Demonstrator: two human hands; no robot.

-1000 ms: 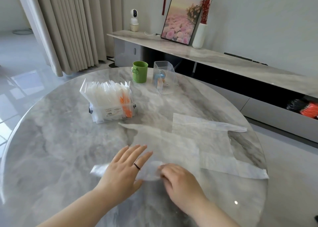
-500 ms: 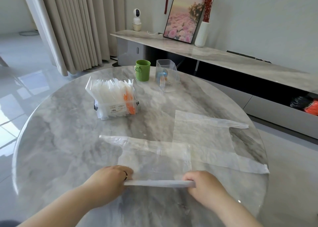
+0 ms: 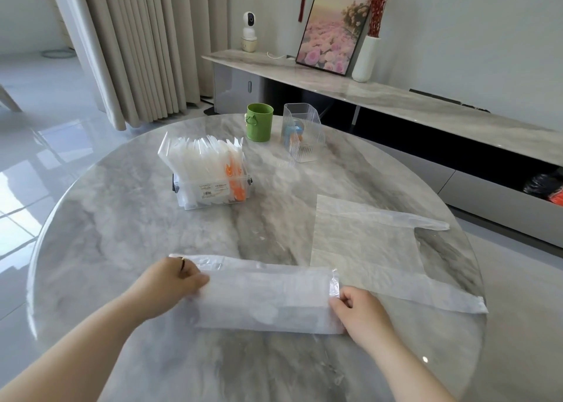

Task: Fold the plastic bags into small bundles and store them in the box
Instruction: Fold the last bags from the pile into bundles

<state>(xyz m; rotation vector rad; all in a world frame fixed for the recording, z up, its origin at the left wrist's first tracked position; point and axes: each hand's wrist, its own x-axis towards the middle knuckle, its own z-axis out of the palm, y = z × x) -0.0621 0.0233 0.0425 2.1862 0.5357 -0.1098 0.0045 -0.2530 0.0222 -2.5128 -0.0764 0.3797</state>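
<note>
A translucent white plastic bag [image 3: 268, 298] lies folded into a wide band on the near part of the round marble table [image 3: 122, 234]. My left hand [image 3: 170, 282] pinches its left end and my right hand [image 3: 359, 313] pinches its right end. A second white bag [image 3: 365, 243] lies flat to the right, its handles reaching toward the table's right edge. Further back on the left stands the clear storage box [image 3: 210, 188], packed with several folded white bundles and an orange one.
A green cup [image 3: 259, 122] and a clear ribbed holder [image 3: 301, 136] stand at the table's far side. Behind it runs a long marble sideboard [image 3: 396, 96] with a camera, a framed picture and a white vase. Curtains hang at the back left.
The bag was a narrow strip held between both hands; now its near layer lies spread flat as a wider folded band. Both hands moved further from me and keep hold of the ends.
</note>
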